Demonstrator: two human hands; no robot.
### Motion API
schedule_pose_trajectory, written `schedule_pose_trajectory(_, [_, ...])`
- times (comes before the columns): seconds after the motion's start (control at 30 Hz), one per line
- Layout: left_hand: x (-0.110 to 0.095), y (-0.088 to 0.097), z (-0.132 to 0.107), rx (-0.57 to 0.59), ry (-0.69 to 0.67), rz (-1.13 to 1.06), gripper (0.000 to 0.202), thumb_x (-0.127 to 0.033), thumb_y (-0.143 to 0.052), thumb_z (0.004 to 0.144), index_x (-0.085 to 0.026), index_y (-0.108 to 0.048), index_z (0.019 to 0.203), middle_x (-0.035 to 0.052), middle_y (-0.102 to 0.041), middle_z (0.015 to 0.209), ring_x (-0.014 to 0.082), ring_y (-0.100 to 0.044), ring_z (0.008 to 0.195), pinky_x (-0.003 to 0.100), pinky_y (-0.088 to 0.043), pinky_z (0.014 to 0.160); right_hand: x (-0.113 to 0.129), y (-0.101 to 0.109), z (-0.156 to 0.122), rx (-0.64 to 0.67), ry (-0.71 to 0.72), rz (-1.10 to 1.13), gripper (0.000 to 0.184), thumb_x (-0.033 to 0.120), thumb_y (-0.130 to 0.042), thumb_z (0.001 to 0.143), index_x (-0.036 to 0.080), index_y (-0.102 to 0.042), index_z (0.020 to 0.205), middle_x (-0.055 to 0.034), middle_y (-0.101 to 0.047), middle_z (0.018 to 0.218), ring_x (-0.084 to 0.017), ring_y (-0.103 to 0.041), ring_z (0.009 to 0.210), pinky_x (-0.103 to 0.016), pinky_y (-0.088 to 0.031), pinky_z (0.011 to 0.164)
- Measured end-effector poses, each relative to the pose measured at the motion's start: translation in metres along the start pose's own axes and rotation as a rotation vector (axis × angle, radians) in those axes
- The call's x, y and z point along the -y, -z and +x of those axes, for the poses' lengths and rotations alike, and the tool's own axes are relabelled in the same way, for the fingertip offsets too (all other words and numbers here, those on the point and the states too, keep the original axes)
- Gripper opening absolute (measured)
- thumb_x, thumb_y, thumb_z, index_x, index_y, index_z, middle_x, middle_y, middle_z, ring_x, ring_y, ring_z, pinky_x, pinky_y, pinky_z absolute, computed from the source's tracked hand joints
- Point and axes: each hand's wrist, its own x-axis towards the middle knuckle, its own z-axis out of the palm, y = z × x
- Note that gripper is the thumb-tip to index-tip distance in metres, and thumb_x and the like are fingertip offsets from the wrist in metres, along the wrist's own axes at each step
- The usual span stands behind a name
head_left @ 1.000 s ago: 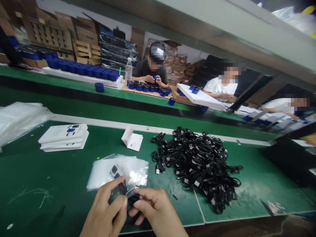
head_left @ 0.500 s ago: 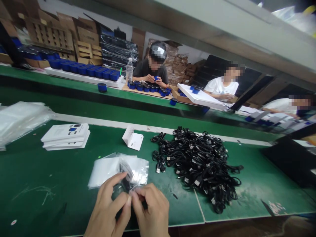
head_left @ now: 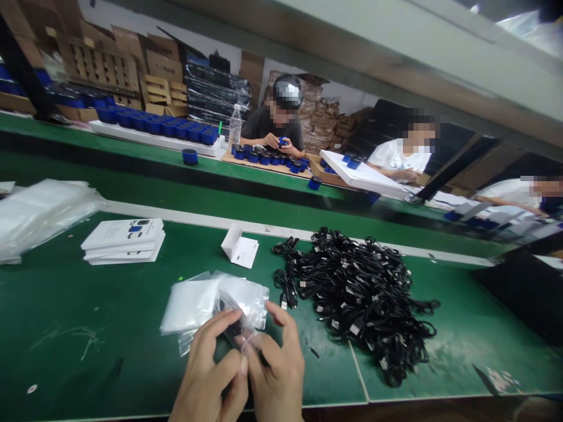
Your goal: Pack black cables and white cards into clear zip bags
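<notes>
Far left of the fingers, a heap of plastic bags (head_left: 44,220) lies on the green counter (head_left: 88,357), then a stack of printed cards (head_left: 123,240). The left hand (head_left: 211,366) and right hand (head_left: 277,375) meet, their curled fingers (head_left: 220,322) pinching a clear bag (head_left: 246,305) around a black cable (head_left: 233,331). Just right lies a heap of black cables (head_left: 356,299).

Green workbench (head_left: 88,363) with black USB cables (head_left: 356,299)
</notes>
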Motion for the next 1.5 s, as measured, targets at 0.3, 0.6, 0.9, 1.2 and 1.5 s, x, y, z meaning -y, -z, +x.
schedule_pose_trajectory(0.3, [0.029,0.053,0.024,0.314,0.263,-0.034,0.049,-0.033,-0.071,0.065,-0.029,-0.053,0.11,0.0038,-0.065,0.108,0.0264,-0.064,0.093,0.041,-0.05,0.084,0.012,0.022,0.025,0.547,-0.238,0.419,0.025,-0.002,-0.062,0.071,0.02,-0.075,0.068,-0.0003,-0.066,0.07,-0.014,-0.062,0.064,-0.021,-0.045,0.06])
schedule_pose_trajectory(0.6, [0.02,0.041,0.033,0.275,0.746,-0.557,0.015,-0.036,-0.066,0.068,-0.022,-0.063,0.073,-0.0052,-0.061,0.069,0.0123,-0.056,0.065,0.017,-0.043,0.059,0.009,0.042,0.03,0.513,-0.548,0.547,0.029,0.017,-0.072,0.068,0.019,-0.066,0.096,-0.003,-0.068,0.086,-0.017,-0.062,0.076,-0.026,-0.048,0.07])
schedule_pose_trajectory(0.9, [0.017,0.039,0.033,0.144,0.772,-0.603,0.027,-0.05,-0.059,0.075,-0.023,-0.062,0.074,-0.005,-0.059,0.066,0.0115,-0.051,0.061,0.017,-0.041,0.055,0.007,0.031,0.028,0.362,-0.425,0.353,0.016,0.024,-0.056,0.081,0.017,-0.056,0.066,0.0013,-0.055,0.064,-0.014,-0.052,0.063,-0.023,-0.04,0.061])
schedule_pose_trajectory(1.2, [0.02,0.038,0.037,0.104,0.617,-0.494,0.029,-0.047,-0.056,0.079,-0.022,-0.061,0.065,-0.0029,-0.054,0.067,0.0119,-0.05,0.061,0.017,-0.039,0.05,0.001,0.03,0.028,0.357,-0.315,0.258,0.018,0.024,-0.052,0.085,0.018,-0.053,0.068,0.0016,-0.053,0.067,-0.013,-0.052,0.066,-0.023,-0.038,0.062])
schedule_pose_trajectory(1.5, [0.025,0.037,0.036,0.184,0.616,-0.518,0.026,-0.047,-0.057,0.08,-0.023,-0.061,0.07,-0.0024,-0.06,0.074,0.0128,-0.058,0.065,0.017,-0.043,0.053,-0.003,0.032,0.03,0.393,-0.326,0.281,0.017,0.025,-0.052,0.086,0.019,-0.053,0.07,0.002,-0.053,0.068,-0.013,-0.052,0.066,-0.022,-0.038,0.062])
